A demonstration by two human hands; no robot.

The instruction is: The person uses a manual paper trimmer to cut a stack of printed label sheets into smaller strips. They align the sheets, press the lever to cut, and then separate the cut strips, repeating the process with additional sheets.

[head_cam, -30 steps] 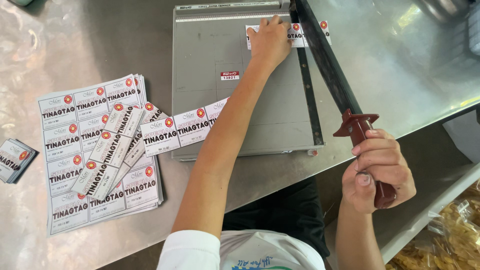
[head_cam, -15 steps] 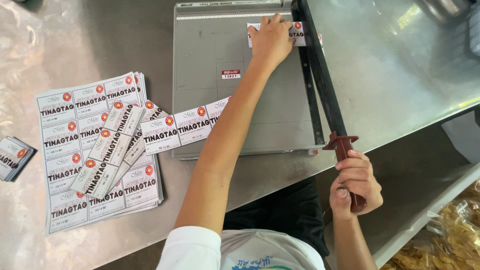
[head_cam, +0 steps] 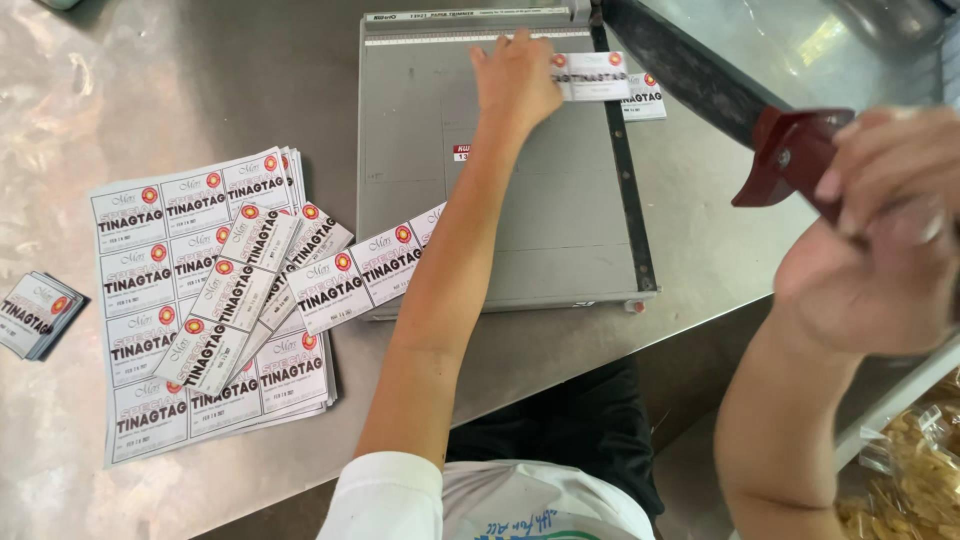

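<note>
1. On the steel table (head_cam: 200, 60), a grey paper trimmer (head_cam: 500, 200) sits centre-top, blade arm (head_cam: 690, 75) raised and angled up toward the right.
2. Left hand (head_cam: 515, 75) lies flat on the trimmer bed near the top edge, fingers spread narrow, pressing down a label strip (head_cam: 592, 76). The strip runs across the cutting edge; one cut label (head_cam: 645, 98) lies just past the edge on the table.
3. Right hand (head_cam: 870, 240) is closed around the dark red handle (head_cam: 790, 160) of the blade arm, fingers wrapped on it, held well above the bed. Hand is motion-blurred, so finger detail is poor.
4. Another label strip (head_cam: 365, 270) lies half on the trimmer's lower left corner, half on the table, under the left forearm.
5. Left of the trimmer: stack of uncut label sheets (head_cam: 150, 330) with a few loose strips (head_cam: 240, 290) lying diagonally on top.
6. Far left edge: small pile of cut labels (head_cam: 38, 312), apart from the sheets.
7. Lower right: bag of yellowish snack pieces (head_cam: 910, 470), below table level.
</note>
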